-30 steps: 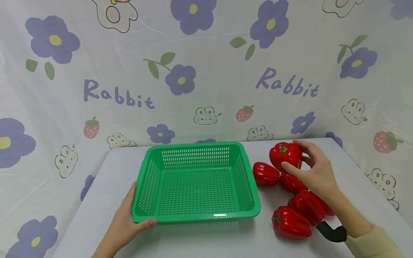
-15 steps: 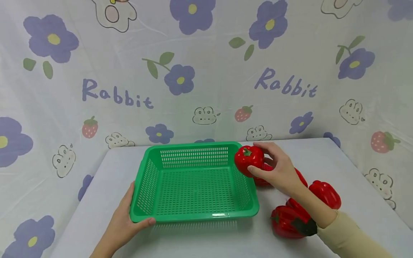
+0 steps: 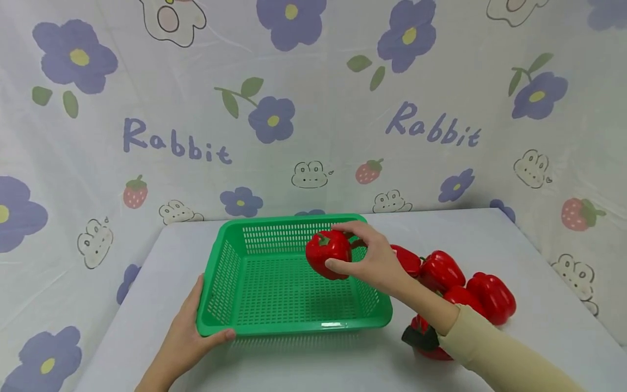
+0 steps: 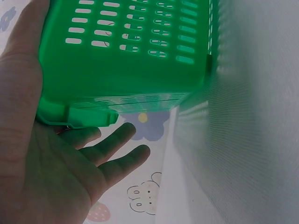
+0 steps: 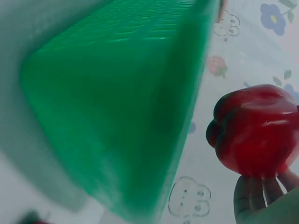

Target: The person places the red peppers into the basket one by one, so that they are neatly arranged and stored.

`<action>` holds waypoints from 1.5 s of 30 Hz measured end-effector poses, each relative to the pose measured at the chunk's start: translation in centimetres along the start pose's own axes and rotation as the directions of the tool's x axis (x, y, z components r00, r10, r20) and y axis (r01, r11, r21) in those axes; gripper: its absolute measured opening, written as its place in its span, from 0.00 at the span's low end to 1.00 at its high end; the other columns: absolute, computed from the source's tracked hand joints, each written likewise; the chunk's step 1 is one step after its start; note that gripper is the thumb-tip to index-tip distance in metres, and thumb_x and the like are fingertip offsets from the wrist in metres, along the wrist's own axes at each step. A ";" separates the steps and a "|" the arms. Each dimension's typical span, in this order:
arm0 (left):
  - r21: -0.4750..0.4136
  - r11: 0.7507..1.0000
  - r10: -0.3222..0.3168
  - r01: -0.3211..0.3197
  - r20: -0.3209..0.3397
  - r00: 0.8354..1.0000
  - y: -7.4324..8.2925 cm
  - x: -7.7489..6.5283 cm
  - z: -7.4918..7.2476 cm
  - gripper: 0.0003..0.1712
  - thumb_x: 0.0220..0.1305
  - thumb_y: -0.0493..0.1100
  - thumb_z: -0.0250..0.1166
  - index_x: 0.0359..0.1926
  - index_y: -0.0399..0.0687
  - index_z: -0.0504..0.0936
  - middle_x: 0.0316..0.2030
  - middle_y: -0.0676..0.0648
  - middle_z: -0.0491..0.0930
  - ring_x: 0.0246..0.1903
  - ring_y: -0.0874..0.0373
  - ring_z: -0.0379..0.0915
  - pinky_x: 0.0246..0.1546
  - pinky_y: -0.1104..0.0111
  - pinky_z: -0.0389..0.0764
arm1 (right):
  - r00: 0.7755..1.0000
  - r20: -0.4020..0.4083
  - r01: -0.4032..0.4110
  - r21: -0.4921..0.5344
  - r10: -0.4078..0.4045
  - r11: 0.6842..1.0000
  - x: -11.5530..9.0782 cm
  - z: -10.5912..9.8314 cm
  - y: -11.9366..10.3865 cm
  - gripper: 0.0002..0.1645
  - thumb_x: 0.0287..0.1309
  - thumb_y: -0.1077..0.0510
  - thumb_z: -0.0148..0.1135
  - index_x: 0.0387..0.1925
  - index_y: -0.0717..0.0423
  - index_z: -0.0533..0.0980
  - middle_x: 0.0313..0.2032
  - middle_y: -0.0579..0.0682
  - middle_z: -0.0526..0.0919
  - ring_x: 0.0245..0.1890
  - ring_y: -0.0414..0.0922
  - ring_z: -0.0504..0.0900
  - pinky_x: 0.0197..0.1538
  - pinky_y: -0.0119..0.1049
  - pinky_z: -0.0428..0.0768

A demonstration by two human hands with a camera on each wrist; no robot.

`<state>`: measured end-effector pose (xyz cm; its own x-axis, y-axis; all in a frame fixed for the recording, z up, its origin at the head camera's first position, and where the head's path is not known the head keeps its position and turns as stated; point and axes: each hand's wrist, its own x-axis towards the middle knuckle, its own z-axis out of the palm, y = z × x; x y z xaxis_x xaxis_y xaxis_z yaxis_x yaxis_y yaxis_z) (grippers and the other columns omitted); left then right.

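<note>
The right hand (image 3: 374,261) holds a red bell pepper (image 3: 328,253) in the air above the green basket (image 3: 274,325), over its far right part and not touching the floor of it. The thumb lies on the near side of the pepper and the other fingers are curled over its far side, so the fingers are clamped on it. The pepper is glossy and deep red, with rounded lobes and a small green stem cap which points up and toward the left; in the right wrist view the same pepper (image 5: 256,136) shows a bright highlight and deep grooves between the lobes, and it rests on the fingertips (image 5: 254,191). The left hand (image 3: 183,340) grips the near left corner of the basket, with the thumb on top of the rim and the fingers, slightly apart, reaching under the edge, as the left wrist view shows (image 4: 100,156). The basket is rectangular, with slotted walls and floor, and it stands on the pale table (image 3: 303,365). To the right of the basket, partly behind the right forearm, several more red peppers (image 3: 492,296) lie together on the table.
</note>
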<state>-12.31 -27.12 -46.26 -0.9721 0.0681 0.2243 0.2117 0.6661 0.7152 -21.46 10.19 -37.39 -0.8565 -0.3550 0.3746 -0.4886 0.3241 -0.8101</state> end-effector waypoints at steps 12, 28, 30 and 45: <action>-0.022 1.000 -0.005 0.006 0.015 1.000 -0.6 -0.3 0.1 0.73 0.46 0.55 0.80 0.79 0.54 0.35 0.75 0.38 0.45 0.71 0.37 0.45 0.61 0.39 0.58 | 0.983 0.036 -0.180 0.276 0.177 0.944 4.8 4.5 -2.1 0.35 0.52 0.56 0.75 0.61 0.52 0.74 0.53 0.52 0.77 0.49 0.53 0.80 0.43 0.45 0.83; -0.012 1.000 -0.019 0.019 0.014 1.000 -0.2 -0.5 -0.5 0.73 0.46 0.55 0.80 0.79 0.54 0.35 0.75 0.39 0.45 0.70 0.38 0.46 0.60 0.40 0.60 | 0.968 0.091 -0.252 0.279 0.236 0.927 9.9 11.6 1.3 0.35 0.47 0.57 0.78 0.59 0.51 0.77 0.51 0.48 0.78 0.53 0.51 0.74 0.39 0.42 0.83; -0.019 1.000 -0.020 0.021 0.014 1.000 -0.2 -0.4 -0.4 0.73 0.46 0.54 0.80 0.79 0.54 0.35 0.75 0.39 0.45 0.70 0.39 0.47 0.60 0.40 0.60 | 0.966 0.121 -0.256 0.287 0.231 0.923 10.2 12.1 1.7 0.35 0.46 0.58 0.78 0.58 0.51 0.77 0.50 0.48 0.78 0.53 0.51 0.74 0.40 0.43 0.83; -0.029 0.999 -0.031 0.032 0.024 0.999 0.0 -0.3 0.0 0.73 0.47 0.54 0.80 0.79 0.54 0.35 0.75 0.39 0.46 0.69 0.39 0.49 0.59 0.40 0.62 | 0.948 0.190 -0.289 0.169 0.256 0.942 10.8 14.6 3.9 0.36 0.41 0.62 0.81 0.56 0.57 0.78 0.49 0.46 0.81 0.47 0.46 0.78 0.43 0.36 0.81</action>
<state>-12.06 -27.16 -46.28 -0.9804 0.0648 0.1861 0.1833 0.6461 0.7409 -30.17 -5.14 -43.11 -0.9054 -0.4200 0.0616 -0.1850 0.2598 -0.9478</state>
